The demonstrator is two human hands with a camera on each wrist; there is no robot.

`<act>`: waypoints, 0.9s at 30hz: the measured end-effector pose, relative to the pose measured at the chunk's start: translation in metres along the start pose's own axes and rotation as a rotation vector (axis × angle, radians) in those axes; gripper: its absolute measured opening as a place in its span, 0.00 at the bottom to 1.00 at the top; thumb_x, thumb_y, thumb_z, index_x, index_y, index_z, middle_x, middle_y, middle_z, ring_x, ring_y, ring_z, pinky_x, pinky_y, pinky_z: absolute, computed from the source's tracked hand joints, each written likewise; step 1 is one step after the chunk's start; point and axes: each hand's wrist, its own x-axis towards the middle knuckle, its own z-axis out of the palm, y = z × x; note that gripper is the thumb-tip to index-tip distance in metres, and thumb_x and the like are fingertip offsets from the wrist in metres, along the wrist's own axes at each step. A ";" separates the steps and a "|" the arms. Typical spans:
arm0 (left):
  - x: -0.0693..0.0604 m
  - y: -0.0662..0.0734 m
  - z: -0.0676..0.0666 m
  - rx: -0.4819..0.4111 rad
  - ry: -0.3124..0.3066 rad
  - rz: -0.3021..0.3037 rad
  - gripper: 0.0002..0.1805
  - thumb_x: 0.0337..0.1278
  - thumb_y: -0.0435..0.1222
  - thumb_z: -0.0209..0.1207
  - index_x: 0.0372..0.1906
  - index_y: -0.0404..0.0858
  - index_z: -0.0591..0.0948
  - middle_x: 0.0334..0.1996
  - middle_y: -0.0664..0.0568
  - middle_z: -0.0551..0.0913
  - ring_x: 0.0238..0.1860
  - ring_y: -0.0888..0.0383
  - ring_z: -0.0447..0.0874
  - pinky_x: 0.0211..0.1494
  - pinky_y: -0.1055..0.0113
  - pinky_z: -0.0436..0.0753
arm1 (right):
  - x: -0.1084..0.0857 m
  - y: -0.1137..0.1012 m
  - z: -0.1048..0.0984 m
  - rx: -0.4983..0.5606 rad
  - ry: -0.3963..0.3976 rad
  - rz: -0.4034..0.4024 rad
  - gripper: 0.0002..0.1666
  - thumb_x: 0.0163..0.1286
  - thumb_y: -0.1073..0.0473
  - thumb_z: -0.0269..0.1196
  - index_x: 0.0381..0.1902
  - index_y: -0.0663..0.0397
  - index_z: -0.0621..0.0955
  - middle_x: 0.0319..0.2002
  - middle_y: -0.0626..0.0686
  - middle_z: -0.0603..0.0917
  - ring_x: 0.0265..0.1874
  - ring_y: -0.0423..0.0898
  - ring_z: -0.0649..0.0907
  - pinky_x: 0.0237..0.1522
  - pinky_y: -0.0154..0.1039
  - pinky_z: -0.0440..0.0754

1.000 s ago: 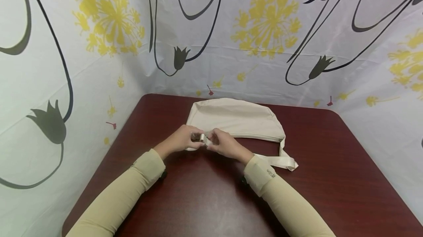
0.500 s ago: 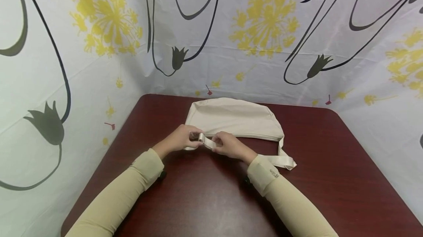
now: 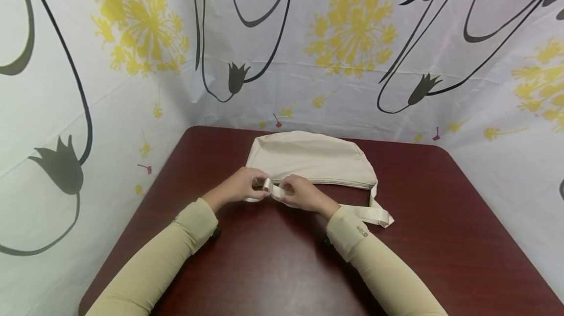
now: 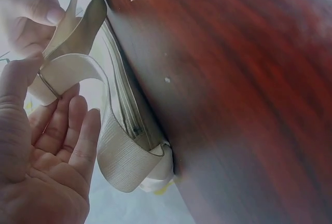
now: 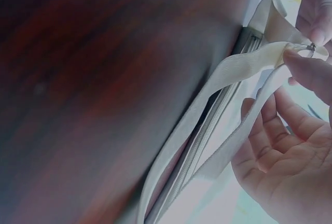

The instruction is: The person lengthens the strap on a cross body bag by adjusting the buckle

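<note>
A white wall sheet printed with yellow and grey flowers encloses a dark red, wood-grained bench. The step in hand appears to be adjustment of the cream woven strap at its thin metal slider; the next move likely calls for one layer to be drawn through while the slider is held steady.

At left, the left hand pinches the strap beside the slider between thumb and fingers, the remaining fingers loosely extended. To its right, the right hand pinches the strap close to the slider, other fingers relaxed. The cream, half-moon-shaped fabric bag lies on the bench just beyond both hands, zipped edge nearest them.
</note>
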 end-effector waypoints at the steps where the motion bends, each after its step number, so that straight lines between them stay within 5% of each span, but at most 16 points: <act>1: 0.000 0.000 0.000 0.002 -0.002 0.002 0.13 0.54 0.39 0.74 0.45 0.44 0.87 0.39 0.60 0.87 0.40 0.62 0.83 0.46 0.65 0.82 | 0.001 0.000 0.000 0.000 0.001 -0.002 0.10 0.64 0.63 0.71 0.42 0.59 0.83 0.39 0.52 0.82 0.39 0.45 0.79 0.46 0.44 0.78; 14: 0.001 -0.002 0.002 0.011 0.002 0.021 0.09 0.54 0.38 0.74 0.40 0.43 0.87 0.33 0.61 0.86 0.36 0.65 0.83 0.42 0.68 0.82 | 0.003 -0.003 0.002 0.034 -0.022 -0.011 0.14 0.64 0.62 0.71 0.45 0.60 0.81 0.41 0.52 0.83 0.40 0.45 0.80 0.46 0.42 0.78; 20: 0.000 -0.002 0.000 -0.011 0.005 -0.011 0.11 0.55 0.38 0.73 0.43 0.44 0.87 0.36 0.61 0.87 0.40 0.63 0.85 0.46 0.66 0.83 | 0.001 0.000 0.002 -0.009 -0.064 0.049 0.22 0.59 0.59 0.76 0.46 0.59 0.79 0.43 0.52 0.82 0.41 0.45 0.79 0.49 0.44 0.78; 27: -0.001 -0.003 -0.001 -0.010 0.013 -0.014 0.12 0.55 0.39 0.73 0.45 0.43 0.87 0.39 0.59 0.88 0.42 0.60 0.86 0.48 0.64 0.84 | -0.001 0.002 0.000 -0.058 -0.099 0.118 0.20 0.59 0.61 0.76 0.45 0.57 0.78 0.43 0.52 0.82 0.40 0.45 0.79 0.48 0.46 0.78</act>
